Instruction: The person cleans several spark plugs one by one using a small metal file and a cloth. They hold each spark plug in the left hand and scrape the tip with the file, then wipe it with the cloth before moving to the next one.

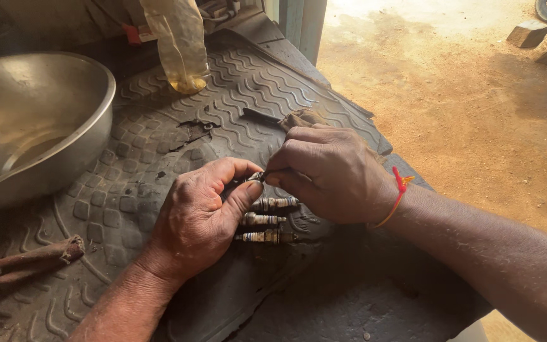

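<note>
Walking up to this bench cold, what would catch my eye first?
Two bare hands meet at the middle of the black rubber mat: the left hand and right hand pinch one small spark plug between them. Just below them, three more spark plugs lie in a row on the mat. At the far left sits a big dented metal bowl, and beyond the mat's right edge is orange dirt ground.

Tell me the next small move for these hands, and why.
Probably keep the left hand steady while the right hand works the tip of the held spark plug: both hands meet on it, and three more spark plugs lie on the rubber mat beneath.
</note>
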